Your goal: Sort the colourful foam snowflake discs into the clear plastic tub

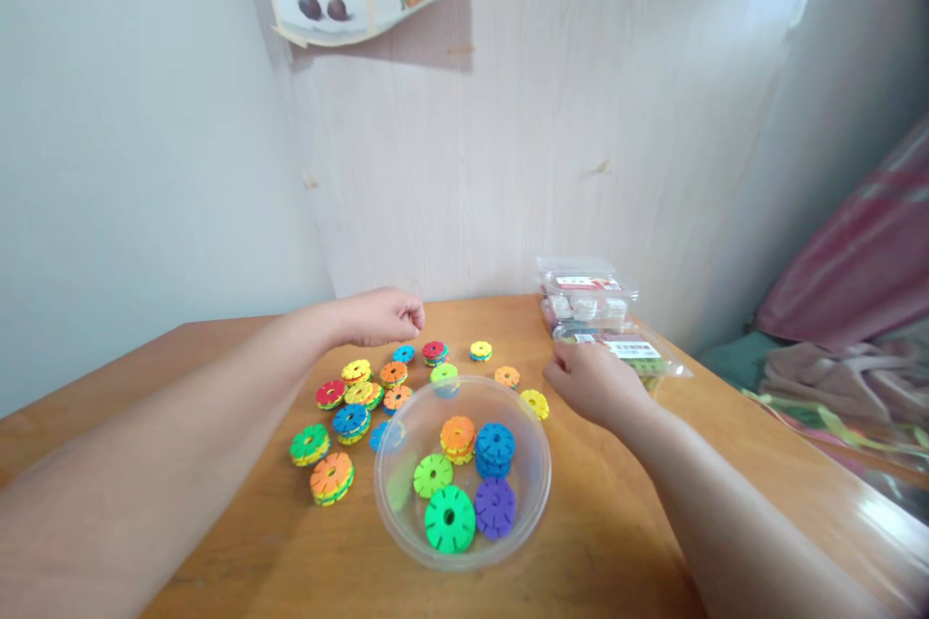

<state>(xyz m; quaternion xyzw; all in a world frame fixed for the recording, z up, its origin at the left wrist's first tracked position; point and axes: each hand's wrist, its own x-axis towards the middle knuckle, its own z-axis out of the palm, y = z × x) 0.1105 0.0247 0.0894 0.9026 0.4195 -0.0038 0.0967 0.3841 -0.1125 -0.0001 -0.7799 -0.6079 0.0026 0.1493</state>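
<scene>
My left hand [384,315] is closed in a loose fist above the far left part of the table, with nothing showing in it. Just below it lie a blue notched disc [404,354] and a red-topped stack of discs [434,351]. My right hand [589,381], also curled into a fist with nothing visible in it, is right of the yellow disc [535,404]. Between my forearms stands a clear round plastic bowl [540,493]. Inside are an orange-topped stack [458,437], a blue stack [494,446], and purple [495,509], light green [434,475] and green [450,519] discs.
Several more disc stacks, such as a green-topped one [310,443], spread left of the bowl on the wooden table [610,542]. Clear plastic boxes [586,295] stand at the back right by the wall. Fabric [834,387] lies beyond the right edge.
</scene>
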